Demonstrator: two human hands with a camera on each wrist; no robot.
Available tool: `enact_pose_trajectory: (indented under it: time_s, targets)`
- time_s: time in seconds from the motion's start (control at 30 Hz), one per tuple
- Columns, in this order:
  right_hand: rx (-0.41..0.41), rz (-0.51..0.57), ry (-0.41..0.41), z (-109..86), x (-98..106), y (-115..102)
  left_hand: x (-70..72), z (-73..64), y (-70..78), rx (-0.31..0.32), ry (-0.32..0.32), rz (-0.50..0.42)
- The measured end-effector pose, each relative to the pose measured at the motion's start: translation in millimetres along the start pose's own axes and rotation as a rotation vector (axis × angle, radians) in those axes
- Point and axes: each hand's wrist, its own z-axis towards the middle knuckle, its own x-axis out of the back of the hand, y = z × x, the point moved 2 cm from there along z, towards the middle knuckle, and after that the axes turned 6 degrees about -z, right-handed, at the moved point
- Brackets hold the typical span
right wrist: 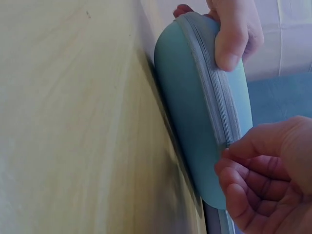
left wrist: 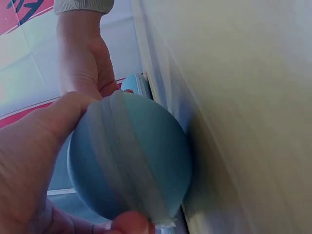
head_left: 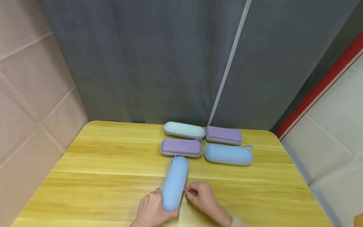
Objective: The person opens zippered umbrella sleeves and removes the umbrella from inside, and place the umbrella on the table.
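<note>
A light blue hard-shell glasses case (head_left: 175,183) with a grey zipper band (right wrist: 212,78) lies at the front middle of the table, its far end pointing away. My left hand (head_left: 153,206) grips its near end, fingers along the left side and thumb across the end. On the case's right side, my right hand (head_left: 200,196) pinches the zipper pull (head_left: 184,189) between thumb and forefinger. In the right wrist view the zipper looks closed along the stretch between the two hands. The pull itself is mostly hidden by the fingertips.
Behind the held case lie a purple case (head_left: 181,147) and a mint case (head_left: 184,130). Another purple case (head_left: 223,135) and a second blue case (head_left: 228,154) sit to their right. A grey curtain (head_left: 147,63) hangs behind the wooden table (head_left: 93,176).
</note>
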Motion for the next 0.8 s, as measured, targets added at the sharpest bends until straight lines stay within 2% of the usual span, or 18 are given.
enact_pose_trajectory:
  time_s: [0.1,0.2,0.3,0.43,0.5,0.57,0.63,0.7,0.8]
  targets:
    - [0.015,0.015,-0.020,0.1,1.5,-2.7,-2.0,-0.7,2.3,0.010,-0.020,-0.018]
    - [0.033,0.037,-0.031,-0.1,2.1,-4.0,-3.4,-0.5,1.8,-0.028,-0.012,0.016]
    - [0.040,0.044,-0.033,0.3,1.9,-3.5,2.4,2.6,-3.2,-0.128,-0.049,0.032]
    - [0.034,0.049,-0.052,0.5,3.5,-2.0,23.5,21.3,-13.3,-0.307,-0.213,-0.036]
    - [0.039,0.057,-0.060,1.2,3.9,-2.6,35.4,37.8,-17.0,-0.414,-0.249,-0.046]
    - [0.051,0.062,-0.064,2.0,4.4,-3.5,42.6,57.8,-18.1,-0.550,-0.228,0.017]
    - [0.065,0.060,-0.065,2.8,4.8,-4.2,43.7,79.3,-16.3,-0.698,-0.189,0.127]
    - [0.067,0.057,-0.069,3.3,5.1,-4.2,39.9,99.1,-13.3,-0.864,-0.147,0.289]
    - [0.067,0.055,-0.077,3.4,5.0,-3.7,26.8,122.7,-10.1,-1.092,-0.161,0.462]
